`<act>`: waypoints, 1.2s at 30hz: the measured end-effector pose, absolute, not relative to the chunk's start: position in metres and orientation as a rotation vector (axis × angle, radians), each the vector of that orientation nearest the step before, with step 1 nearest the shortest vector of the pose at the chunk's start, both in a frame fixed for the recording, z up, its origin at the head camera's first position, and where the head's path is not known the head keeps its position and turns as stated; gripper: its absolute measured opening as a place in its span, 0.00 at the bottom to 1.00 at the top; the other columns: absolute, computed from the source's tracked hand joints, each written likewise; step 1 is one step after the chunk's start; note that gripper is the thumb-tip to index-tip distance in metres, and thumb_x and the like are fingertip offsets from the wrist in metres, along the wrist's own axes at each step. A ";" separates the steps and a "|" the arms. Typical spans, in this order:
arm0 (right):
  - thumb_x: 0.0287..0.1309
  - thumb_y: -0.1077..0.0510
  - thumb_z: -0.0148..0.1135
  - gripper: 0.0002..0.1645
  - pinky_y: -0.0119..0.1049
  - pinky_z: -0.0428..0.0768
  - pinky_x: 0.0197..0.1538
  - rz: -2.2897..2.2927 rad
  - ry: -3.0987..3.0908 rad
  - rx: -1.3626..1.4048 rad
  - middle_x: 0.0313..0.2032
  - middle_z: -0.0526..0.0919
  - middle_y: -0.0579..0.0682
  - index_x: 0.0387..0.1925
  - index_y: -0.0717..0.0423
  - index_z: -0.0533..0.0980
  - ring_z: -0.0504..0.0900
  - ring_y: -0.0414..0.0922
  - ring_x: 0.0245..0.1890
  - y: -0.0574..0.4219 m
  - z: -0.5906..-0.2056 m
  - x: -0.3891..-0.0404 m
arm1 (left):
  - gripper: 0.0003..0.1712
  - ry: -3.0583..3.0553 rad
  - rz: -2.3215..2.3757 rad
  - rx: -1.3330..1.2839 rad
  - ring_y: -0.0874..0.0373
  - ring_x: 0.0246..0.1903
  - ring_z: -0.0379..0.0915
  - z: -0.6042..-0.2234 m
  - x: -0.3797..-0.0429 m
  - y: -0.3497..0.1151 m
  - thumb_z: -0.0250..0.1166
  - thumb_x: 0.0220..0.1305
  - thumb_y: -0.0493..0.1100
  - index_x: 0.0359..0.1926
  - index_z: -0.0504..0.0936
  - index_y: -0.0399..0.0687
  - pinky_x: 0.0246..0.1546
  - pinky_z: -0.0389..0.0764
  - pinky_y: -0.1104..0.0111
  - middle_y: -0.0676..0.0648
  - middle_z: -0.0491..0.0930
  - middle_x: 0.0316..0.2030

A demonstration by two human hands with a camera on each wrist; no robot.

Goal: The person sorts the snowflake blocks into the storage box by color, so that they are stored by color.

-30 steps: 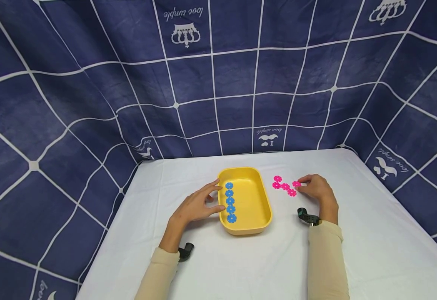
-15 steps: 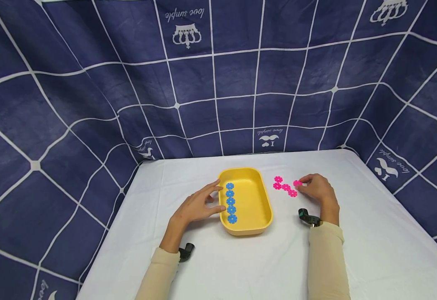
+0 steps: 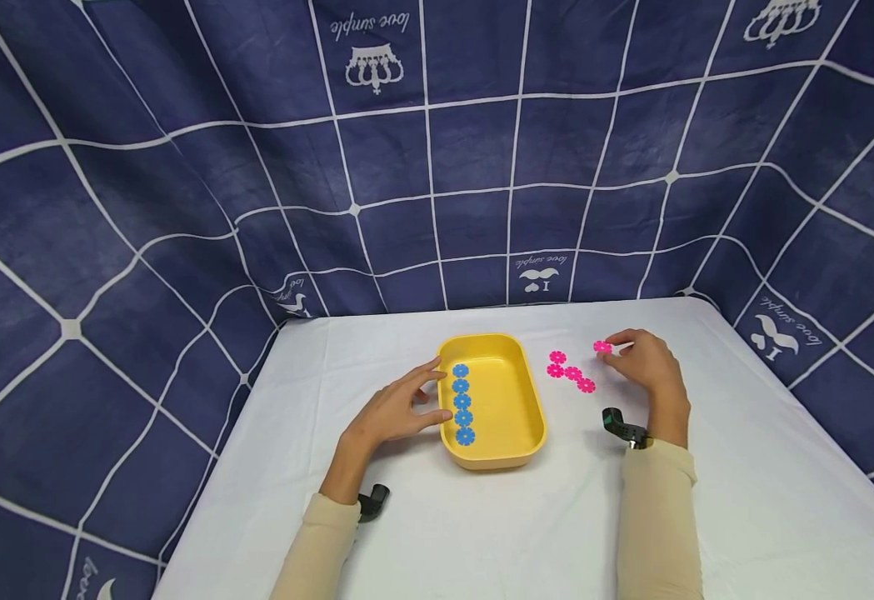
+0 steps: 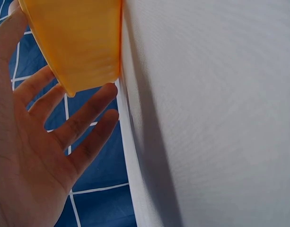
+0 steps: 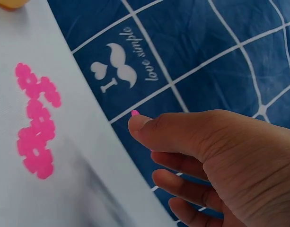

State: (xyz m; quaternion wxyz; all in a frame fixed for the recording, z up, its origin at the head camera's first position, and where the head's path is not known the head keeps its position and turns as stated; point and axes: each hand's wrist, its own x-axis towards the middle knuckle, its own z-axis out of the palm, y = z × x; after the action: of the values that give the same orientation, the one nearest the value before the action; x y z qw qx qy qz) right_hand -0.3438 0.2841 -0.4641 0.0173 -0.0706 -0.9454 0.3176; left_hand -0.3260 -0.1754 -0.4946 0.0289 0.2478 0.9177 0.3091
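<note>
Between its thumb and fingertips my right hand [image 3: 648, 363] pinches a pink flower-shaped disc [image 3: 601, 347], beyond and to the right of a group of several like pink discs [image 3: 573, 373] on the cloth. In the right wrist view only a bit of the held disc [image 5: 135, 113] shows past the thumb. My left hand [image 3: 390, 410] rests at the left side of a yellow tray [image 3: 532, 408], thumb and index finger at its rim. The left wrist view shows its fingers [image 4: 88, 151] spread and fairly straight by the tray wall. Blue flower-shaped discs [image 3: 462, 402] stand in a row along the tray's left side.
A white cloth [image 3: 556, 525] covers the table. Blue curtains [image 3: 474, 150] with white grid lines stand behind and at both sides. Each wrist wears a small black camera, one on the left [image 3: 373, 502] and one on the right [image 3: 622, 427].
My right hand has moved away and slightly right with the pink disc, widening the gap to the other pink discs. The left hand and the tray have stayed put.
</note>
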 end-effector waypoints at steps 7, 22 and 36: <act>0.68 0.43 0.72 0.33 0.65 0.78 0.51 0.927 -2.867 -0.207 0.57 0.81 0.70 0.64 0.61 0.81 0.77 0.68 0.56 0.280 -0.436 -0.335 | 0.42 2.828 0.955 0.757 0.61 0.53 0.83 -0.494 -0.326 -0.175 0.76 0.64 0.66 0.76 0.76 0.63 0.55 0.81 0.54 0.66 0.60 0.82; 0.70 0.45 0.70 0.31 0.69 0.78 0.50 0.843 -2.708 -0.145 0.60 0.79 0.69 0.64 0.60 0.81 0.76 0.70 0.59 0.271 -0.388 -0.309 | 0.45 2.831 0.946 0.758 0.63 0.53 0.82 -0.494 -0.326 -0.176 0.73 0.63 0.72 0.76 0.76 0.61 0.54 0.81 0.56 0.67 0.60 0.81; 0.69 0.46 0.71 0.29 0.67 0.79 0.49 0.821 -2.693 -0.103 0.60 0.80 0.68 0.62 0.60 0.82 0.77 0.70 0.57 0.262 -0.384 -0.309 | 0.45 2.838 0.946 0.784 0.63 0.52 0.83 -0.494 -0.324 -0.176 0.72 0.64 0.72 0.76 0.76 0.61 0.51 0.82 0.55 0.64 0.60 0.82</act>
State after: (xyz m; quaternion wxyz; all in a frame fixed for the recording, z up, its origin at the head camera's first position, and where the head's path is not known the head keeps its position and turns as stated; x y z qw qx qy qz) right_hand -0.3094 0.2615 -0.3844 0.1612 -0.0362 -0.9434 0.2877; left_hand -0.3241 -0.1765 -0.4941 0.0248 0.2535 0.9174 0.3057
